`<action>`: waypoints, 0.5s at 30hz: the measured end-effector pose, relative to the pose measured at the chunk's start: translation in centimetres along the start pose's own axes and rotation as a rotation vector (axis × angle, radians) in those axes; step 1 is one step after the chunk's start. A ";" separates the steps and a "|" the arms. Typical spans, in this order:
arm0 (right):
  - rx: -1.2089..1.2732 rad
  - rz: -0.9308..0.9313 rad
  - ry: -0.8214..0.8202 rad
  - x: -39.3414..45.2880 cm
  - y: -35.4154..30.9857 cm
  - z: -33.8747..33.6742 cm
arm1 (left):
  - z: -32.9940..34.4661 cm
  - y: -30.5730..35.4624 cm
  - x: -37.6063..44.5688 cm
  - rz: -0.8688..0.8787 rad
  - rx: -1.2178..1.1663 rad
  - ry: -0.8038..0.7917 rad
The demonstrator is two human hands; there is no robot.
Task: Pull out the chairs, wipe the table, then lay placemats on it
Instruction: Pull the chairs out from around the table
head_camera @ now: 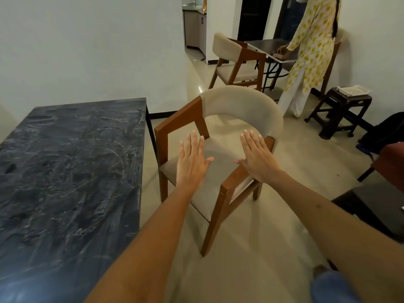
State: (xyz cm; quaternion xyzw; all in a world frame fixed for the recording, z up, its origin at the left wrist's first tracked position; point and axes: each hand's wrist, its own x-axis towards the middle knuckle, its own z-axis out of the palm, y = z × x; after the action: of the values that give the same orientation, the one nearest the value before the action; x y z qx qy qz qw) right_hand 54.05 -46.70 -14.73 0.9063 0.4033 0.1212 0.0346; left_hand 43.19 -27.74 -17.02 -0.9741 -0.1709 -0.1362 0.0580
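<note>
Wooden chair (218, 149) stands clear of the dark marble table (72, 171), at its right edge, so the pull-out looks done for this one. Left hand (192, 162) and right hand (256, 159) hover flat above the seat, fingers straight, holding nothing. Tabletop bare: no cloth or placemats visible; wiping and laying remain.

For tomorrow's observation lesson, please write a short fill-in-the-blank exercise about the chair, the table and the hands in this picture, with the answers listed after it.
1. The nearest chair stands to the ____ of the dark table in the picture.
2. Both the left hand and the right hand have their fingers ____.
3. The chair's curved backrest is padded in ____ fabric.
4. The number of placemats lying on the table is ____.

Answers: right; straight; beige; zero
</note>
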 end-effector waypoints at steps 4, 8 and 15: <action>0.019 -0.037 -0.076 1.3 4.1 2.3 | 2.5 3.5 2.0 0.005 -0.060 -0.065; 0.060 -0.069 -0.220 2.7 7.4 4.7 | 5.1 6.2 3.9 0.023 -0.169 -0.121; -0.035 -0.148 -0.405 6.8 11.6 9.4 | 10.0 10.0 7.3 0.108 -0.158 -0.306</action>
State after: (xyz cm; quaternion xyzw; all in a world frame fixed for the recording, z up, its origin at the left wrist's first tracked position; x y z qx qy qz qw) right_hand 69.13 -49.15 -20.69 0.8792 0.4517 -0.0594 0.1393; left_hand 55.73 -33.13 -25.18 -0.9928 -0.1138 0.0037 -0.0383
